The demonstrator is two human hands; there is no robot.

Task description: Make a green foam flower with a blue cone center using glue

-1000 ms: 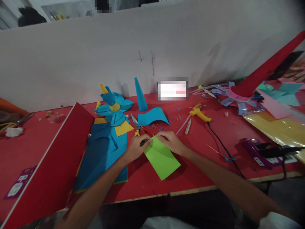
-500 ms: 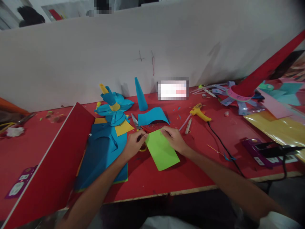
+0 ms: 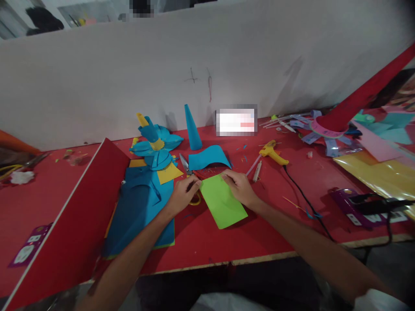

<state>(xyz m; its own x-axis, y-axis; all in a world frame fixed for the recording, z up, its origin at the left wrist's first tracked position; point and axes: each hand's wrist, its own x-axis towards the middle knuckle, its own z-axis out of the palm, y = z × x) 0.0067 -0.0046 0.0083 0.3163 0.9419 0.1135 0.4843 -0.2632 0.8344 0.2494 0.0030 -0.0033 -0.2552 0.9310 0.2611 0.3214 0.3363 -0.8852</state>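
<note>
A light green sheet of paper (image 3: 223, 203) hangs tilted over the red table, its lower end toward me. My left hand (image 3: 184, 192) pinches its upper left corner. Along its top right edge my right hand (image 3: 239, 188) grips it, thumb and fingers together. Scissors (image 3: 185, 164) lie just behind my left hand, their yellow handle partly hidden. Beyond the sheet rest a curved blue paper strip (image 3: 209, 158) and an upright blue cone (image 3: 193, 129). A yellow paper piece (image 3: 169, 172) lies left of the scissors.
Blue sheets (image 3: 132, 216) lie at left beside a red divider (image 3: 71, 220). A blue paper flower (image 3: 157, 147) stands behind them. At right are a yellow glue gun (image 3: 274, 153), a purple power strip (image 3: 352, 209), a gold sheet (image 3: 379, 177) and a tall red cone (image 3: 366, 93).
The green sheet's lower end has shifted slightly right and up. Both hands keep their hold, and my right hand has moved a little to the right.
</note>
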